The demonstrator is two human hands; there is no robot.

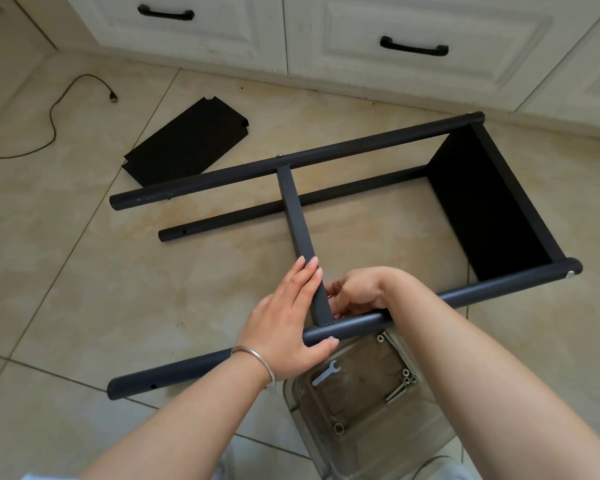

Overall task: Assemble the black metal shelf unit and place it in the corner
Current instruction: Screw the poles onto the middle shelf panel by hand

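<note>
Lying sideways, half-built shelf frame (326,161); left grip (284,327) flat on crossbar (298,223), right grip (355,292) unclear.

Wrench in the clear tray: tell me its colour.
Silver-grey metal; the wrench shows best in the head view.

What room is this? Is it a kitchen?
Probably a kitchen, or some room at home. White cabinets with black handles stand along a tiled floor, and a cable lies loose on it.

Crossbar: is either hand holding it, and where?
Yes. Left hand lies along the crossbar at its near end, thumb on the near pole. Right hand fingers that same joint; exact grip hidden.
</note>
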